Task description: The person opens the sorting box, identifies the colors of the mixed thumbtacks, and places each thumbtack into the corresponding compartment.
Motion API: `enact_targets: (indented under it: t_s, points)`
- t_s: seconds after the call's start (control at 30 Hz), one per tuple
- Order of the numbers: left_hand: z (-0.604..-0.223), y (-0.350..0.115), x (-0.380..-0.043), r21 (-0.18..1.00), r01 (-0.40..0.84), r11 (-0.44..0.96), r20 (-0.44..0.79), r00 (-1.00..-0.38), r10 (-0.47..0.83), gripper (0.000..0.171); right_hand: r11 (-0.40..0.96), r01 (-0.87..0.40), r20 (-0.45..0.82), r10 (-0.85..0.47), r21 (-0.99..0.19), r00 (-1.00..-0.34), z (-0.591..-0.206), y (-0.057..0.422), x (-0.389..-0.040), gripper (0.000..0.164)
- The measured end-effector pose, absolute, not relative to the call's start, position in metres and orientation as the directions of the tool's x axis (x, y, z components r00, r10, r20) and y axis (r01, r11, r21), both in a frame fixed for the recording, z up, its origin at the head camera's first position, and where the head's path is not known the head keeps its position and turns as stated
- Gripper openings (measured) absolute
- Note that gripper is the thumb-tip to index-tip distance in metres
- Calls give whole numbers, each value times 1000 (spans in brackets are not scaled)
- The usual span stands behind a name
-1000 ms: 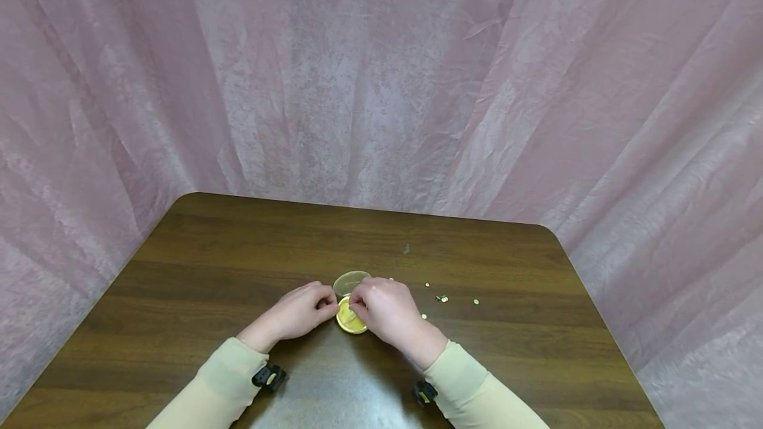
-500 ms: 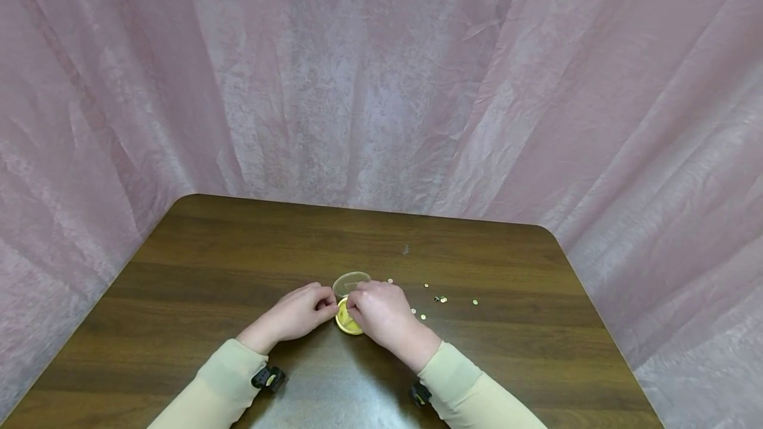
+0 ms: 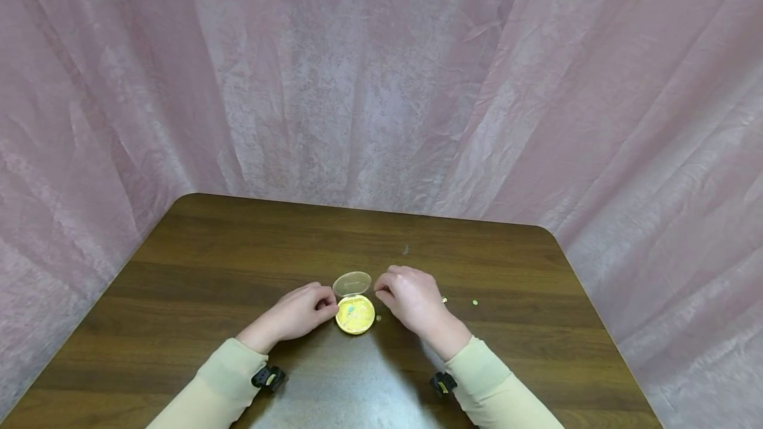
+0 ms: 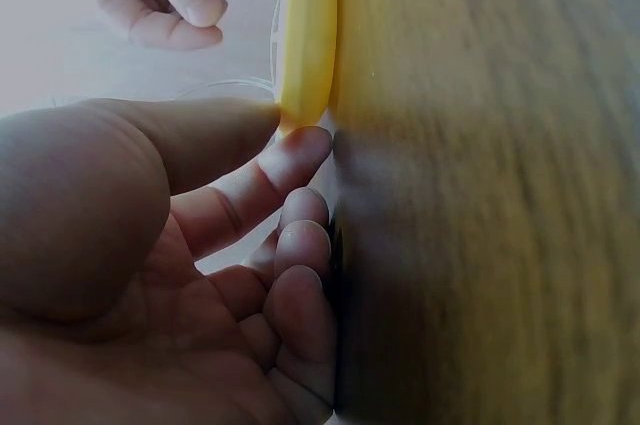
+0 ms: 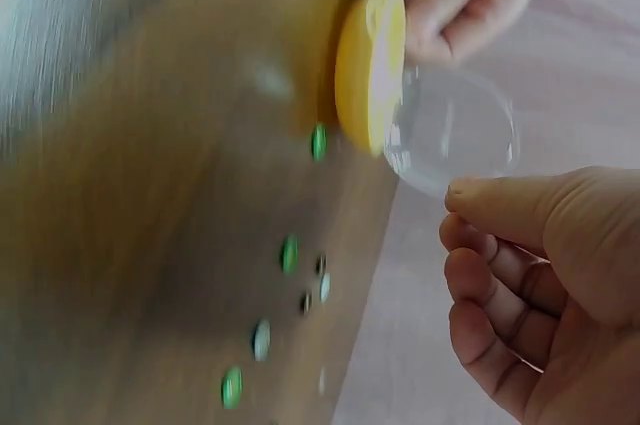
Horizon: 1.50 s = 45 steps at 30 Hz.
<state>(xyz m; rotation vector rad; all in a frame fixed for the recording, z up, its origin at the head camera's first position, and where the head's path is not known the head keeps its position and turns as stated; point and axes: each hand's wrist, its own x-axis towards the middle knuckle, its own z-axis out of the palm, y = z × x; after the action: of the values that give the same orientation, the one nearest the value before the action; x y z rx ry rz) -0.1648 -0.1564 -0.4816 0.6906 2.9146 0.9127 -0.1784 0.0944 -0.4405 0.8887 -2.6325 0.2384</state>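
A round yellow case (image 3: 356,324) with its clear lid (image 3: 352,283) raised at the back stands on the wooden table. Inside it a small teal spot shows. My left hand (image 3: 303,312) pinches the case's left edge between thumb and index finger; the left wrist view shows the fingertips right at the yellow wall (image 4: 310,35). Back and right of the case, my right hand (image 3: 411,300) hovers with loosely curled fingers. In the right wrist view its thumb and index tips are close, with nothing visible between them. A small green glossy piece (image 5: 319,142) lies beside the case.
Several small green and pale flat pieces lie scattered on the right of the table, among them a green one (image 5: 232,387) and a pale one (image 5: 262,340). In the head view the right hand covers most of them. A pink curtain (image 3: 369,85) hangs behind the table (image 3: 238,237).
My right hand has moved right and back, off the case, uncovering its inside and the small piece beside it. My left hand stays at the case's edge.
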Motion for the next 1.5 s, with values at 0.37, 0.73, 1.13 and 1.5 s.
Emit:
enact_targets:
  t_s: [0.37, 0.73, 1.13, 1.5]
  points:
    - [-479, -157, -165, 543, 404, 736, 105, -903, 417, 15, 853, -515, 372, -453, -85, -811, -437, 128, -198, 10]
    - [-481, -158, -164, 542, 399, 740, 98, -904, 416, 15, 866, -498, 286, -469, -33, -835, -452, 122, -213, 5]
    - [-486, -158, -165, 538, 398, 743, 99, -905, 413, 15, 862, -508, 250, -494, 13, -833, -463, 111, -226, 9]
    - [-486, -158, -164, 540, 402, 740, 100, -903, 418, 15, 861, -506, 245, -503, 53, -829, -465, 107, -228, 19]
